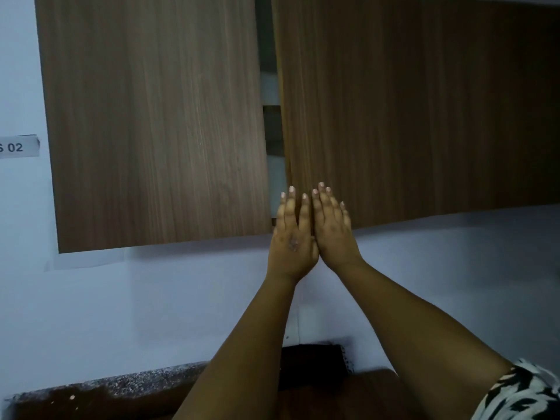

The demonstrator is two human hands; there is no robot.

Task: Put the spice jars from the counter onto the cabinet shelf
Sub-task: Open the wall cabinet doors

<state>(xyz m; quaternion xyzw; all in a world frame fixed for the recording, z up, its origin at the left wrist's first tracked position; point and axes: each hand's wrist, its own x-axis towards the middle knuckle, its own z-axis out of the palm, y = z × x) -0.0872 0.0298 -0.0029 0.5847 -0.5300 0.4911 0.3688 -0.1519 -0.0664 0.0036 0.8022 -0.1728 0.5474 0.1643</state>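
A wall cabinet with two brown wood-grain doors fills the upper view. The left door (151, 122) looks closed; the right door (409, 110) stands slightly ajar. Through the narrow gap (272, 122) between them I glimpse pale shelf edges inside. My left hand (292, 237) and my right hand (331, 228) are raised side by side with flat fingers at the lower inner corners of the doors. The right fingers lie against the right door's edge. Neither hand holds anything. No spice jars are in view.
Pale blue wall surrounds the cabinet, with a paper label reading "02" (18, 147) at the left. A speckled dark counter edge (106, 389) runs along the bottom, and a dark object (312, 362) sits behind my forearms. A patterned sleeve (521, 395) shows bottom right.
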